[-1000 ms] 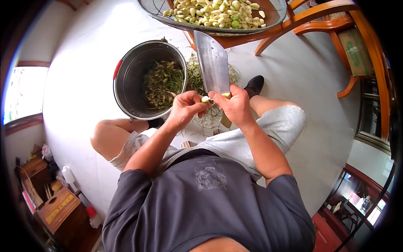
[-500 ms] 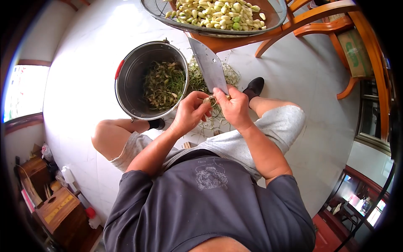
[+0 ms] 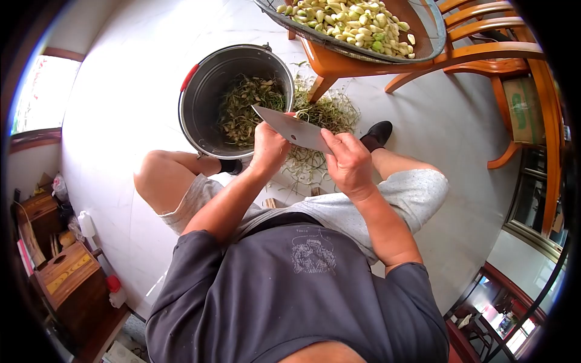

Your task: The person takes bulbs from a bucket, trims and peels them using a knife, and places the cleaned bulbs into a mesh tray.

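My right hand (image 3: 350,162) is closed around a metal kitchen knife (image 3: 296,132), a broad blade with a hole in it, which points up and left. The blade lies across the front of my left hand (image 3: 269,148), whose fingers are mostly hidden behind it. That hand is curled, and what it grips I cannot make out. Just beyond the knife is a metal bucket (image 3: 189,115) with a red handle grip, holding green and pale trimmings (image 3: 245,112). More stringy trimmings (image 3: 336,112) lie on the floor right of the bucket.
A mesh basket (image 3: 433,36) of small pale-green bulbs (image 3: 357,24) rests on a wooden chair (image 3: 327,63) ahead. Other wooden chairs and a cardboard box (image 3: 523,112) are at the right. A wooden box (image 3: 66,272) stands at the lower left.
The knife has swung from nearly upright to slanting left, over my left hand. A pale bulb seen in my left fingers is now hidden. The whole view has shifted slightly.
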Action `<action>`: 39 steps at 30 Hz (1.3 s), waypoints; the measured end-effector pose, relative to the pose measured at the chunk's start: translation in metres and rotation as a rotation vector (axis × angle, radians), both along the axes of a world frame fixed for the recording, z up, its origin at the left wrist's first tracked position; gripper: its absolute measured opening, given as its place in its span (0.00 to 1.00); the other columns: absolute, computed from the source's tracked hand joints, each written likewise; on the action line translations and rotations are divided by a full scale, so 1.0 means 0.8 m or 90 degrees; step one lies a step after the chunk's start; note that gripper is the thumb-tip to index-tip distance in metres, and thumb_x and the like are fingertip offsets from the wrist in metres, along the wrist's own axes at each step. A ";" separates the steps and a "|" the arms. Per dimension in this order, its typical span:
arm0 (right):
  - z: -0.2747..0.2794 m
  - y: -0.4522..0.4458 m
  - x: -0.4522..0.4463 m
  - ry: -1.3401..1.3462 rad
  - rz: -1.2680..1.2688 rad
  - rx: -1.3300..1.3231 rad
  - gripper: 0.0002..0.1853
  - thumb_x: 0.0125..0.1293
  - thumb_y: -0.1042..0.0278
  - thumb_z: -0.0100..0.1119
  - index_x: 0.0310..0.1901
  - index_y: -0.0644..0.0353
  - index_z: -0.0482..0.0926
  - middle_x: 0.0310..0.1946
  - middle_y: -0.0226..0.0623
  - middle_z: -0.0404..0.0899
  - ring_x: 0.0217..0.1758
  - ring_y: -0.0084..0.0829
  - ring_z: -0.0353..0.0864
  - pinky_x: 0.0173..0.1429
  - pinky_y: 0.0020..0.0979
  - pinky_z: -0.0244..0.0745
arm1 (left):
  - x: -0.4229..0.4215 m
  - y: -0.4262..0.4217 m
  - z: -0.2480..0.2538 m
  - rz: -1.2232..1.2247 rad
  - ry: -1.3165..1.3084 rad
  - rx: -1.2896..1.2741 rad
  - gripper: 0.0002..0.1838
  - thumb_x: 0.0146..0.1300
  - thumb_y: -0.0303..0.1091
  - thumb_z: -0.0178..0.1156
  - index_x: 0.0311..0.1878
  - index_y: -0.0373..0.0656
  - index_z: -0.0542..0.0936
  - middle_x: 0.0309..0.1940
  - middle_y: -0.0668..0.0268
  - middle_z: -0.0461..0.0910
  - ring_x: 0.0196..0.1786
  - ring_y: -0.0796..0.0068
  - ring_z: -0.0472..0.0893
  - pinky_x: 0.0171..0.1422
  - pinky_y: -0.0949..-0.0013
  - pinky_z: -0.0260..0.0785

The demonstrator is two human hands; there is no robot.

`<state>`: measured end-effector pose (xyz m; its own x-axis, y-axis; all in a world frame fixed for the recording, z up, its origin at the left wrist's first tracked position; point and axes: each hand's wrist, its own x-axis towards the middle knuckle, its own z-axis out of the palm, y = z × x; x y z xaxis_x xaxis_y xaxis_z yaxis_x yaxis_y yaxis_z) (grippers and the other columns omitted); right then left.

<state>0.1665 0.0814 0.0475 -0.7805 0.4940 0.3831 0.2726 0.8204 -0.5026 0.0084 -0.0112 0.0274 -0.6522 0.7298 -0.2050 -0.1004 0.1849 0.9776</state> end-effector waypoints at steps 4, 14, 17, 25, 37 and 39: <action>-0.003 -0.002 -0.002 -0.025 0.008 0.018 0.23 0.45 0.77 0.63 0.48 0.57 0.80 0.29 0.35 0.72 0.32 0.37 0.76 0.36 0.35 0.74 | 0.004 -0.001 0.002 0.001 0.032 -0.018 0.13 0.56 0.19 0.57 0.46 0.28 0.78 0.33 0.59 0.84 0.35 0.78 0.82 0.41 0.74 0.74; 0.002 -0.003 -0.001 -0.051 -0.011 0.012 0.23 0.46 0.78 0.63 0.49 0.57 0.79 0.29 0.35 0.72 0.32 0.38 0.76 0.36 0.35 0.74 | 0.007 -0.001 -0.003 0.014 0.080 -0.007 0.12 0.56 0.17 0.55 0.44 0.28 0.79 0.30 0.58 0.83 0.32 0.74 0.83 0.38 0.73 0.75; 0.001 -0.004 0.000 -0.063 -0.016 -0.001 0.23 0.47 0.79 0.62 0.49 0.57 0.79 0.30 0.36 0.73 0.33 0.38 0.77 0.38 0.35 0.74 | 0.012 0.002 0.015 0.015 0.052 -0.008 0.10 0.56 0.16 0.53 0.41 0.27 0.77 0.28 0.57 0.82 0.29 0.72 0.83 0.32 0.72 0.76; -0.006 -0.004 0.001 -0.041 -0.018 -0.021 0.19 0.50 0.77 0.61 0.47 0.57 0.80 0.26 0.36 0.72 0.30 0.38 0.76 0.34 0.36 0.74 | 0.012 0.002 -0.004 -0.012 -0.118 0.058 0.06 0.62 0.18 0.52 0.42 0.29 0.72 0.30 0.55 0.81 0.27 0.70 0.82 0.27 0.72 0.75; -0.021 0.030 0.026 -0.138 -0.194 -0.324 0.09 0.59 0.70 0.55 0.35 0.66 0.80 0.21 0.46 0.77 0.25 0.45 0.77 0.33 0.38 0.71 | -0.004 0.012 0.034 -0.005 -0.418 0.181 0.09 0.66 0.30 0.58 0.47 0.39 0.73 0.31 0.61 0.79 0.28 0.75 0.78 0.31 0.73 0.72; -0.012 0.034 0.024 -0.174 -0.223 -0.367 0.10 0.57 0.69 0.55 0.38 0.64 0.81 0.25 0.51 0.78 0.31 0.49 0.79 0.38 0.41 0.73 | -0.014 0.027 0.057 -0.039 -0.376 0.161 0.10 0.66 0.30 0.58 0.48 0.38 0.74 0.27 0.64 0.76 0.24 0.76 0.75 0.26 0.76 0.68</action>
